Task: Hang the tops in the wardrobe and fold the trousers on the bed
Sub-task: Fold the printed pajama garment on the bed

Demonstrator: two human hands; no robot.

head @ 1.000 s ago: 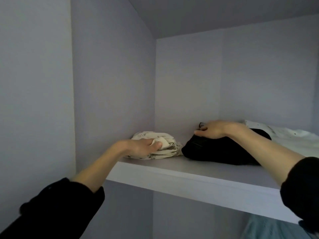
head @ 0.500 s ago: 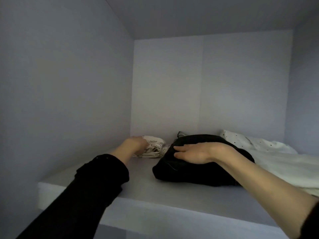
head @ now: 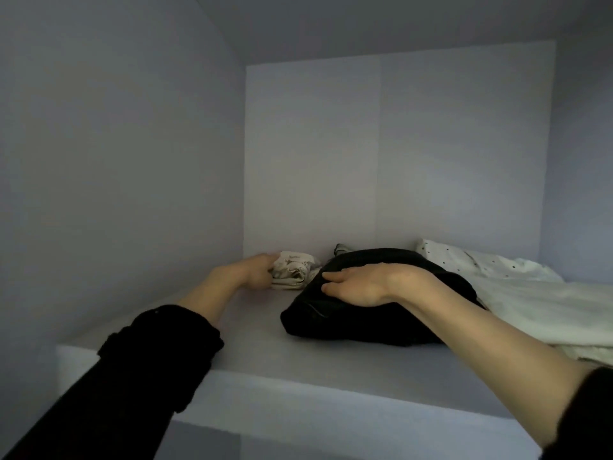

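On the wardrobe shelf [head: 331, 376], the right hand [head: 356, 286] lies flat, fingers [head: 333, 277] straight, on a black bundle [head: 365, 320] lying left-right; the left hand [head: 257, 272] grips a cream bundle [head: 295, 269].

You have three bundles on the wardrobe shelf [head: 298, 370]. A small cream patterned bundle [head: 293, 272] sits at the back left. A black folded bundle [head: 365, 320] lies in the middle. A white dotted cloth [head: 530, 293] spreads out on the right, touching the black one.
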